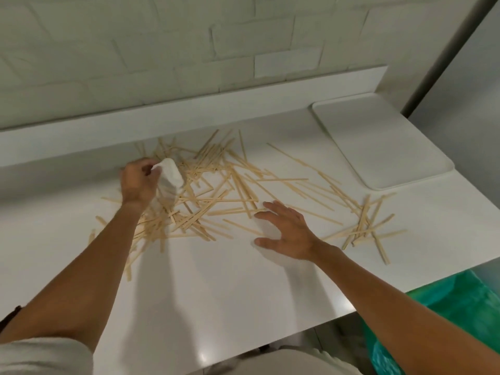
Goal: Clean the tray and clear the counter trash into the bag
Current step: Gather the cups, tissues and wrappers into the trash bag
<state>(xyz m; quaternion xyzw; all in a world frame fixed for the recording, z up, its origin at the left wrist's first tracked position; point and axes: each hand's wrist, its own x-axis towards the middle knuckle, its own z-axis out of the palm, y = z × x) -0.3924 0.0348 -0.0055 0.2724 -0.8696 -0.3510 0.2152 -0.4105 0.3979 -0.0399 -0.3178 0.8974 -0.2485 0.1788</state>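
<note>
The left hand [136, 182] is closed around a white cloth [170, 174], which is pinched between thumb and curled fingers and held over the far left part of a heap of wooden sticks [216, 185]. The right hand [288, 232] is spread flat, palm down, fingers straight and apart, with nothing gripped. It is placed low over the white counter [216, 280], just at the near edge of the heap; whether the palm touches the surface cannot be told.

The sticks are scattered across the middle of the counter, crossed over one another, with the thickest tangle found under and beside the left hand. A smaller clump [365, 226] is seen to the right, near the counter's right edge, and is joined to the main heap by a few loose sticks.

A white tray [378, 142] is laid flat at the far right corner of the counter, apart from the sticks. A green bag [460, 307] is seen below the counter's right edge. The back of the counter is bounded by a white ledge [189, 115] under a tiled wall [162, 36].
</note>
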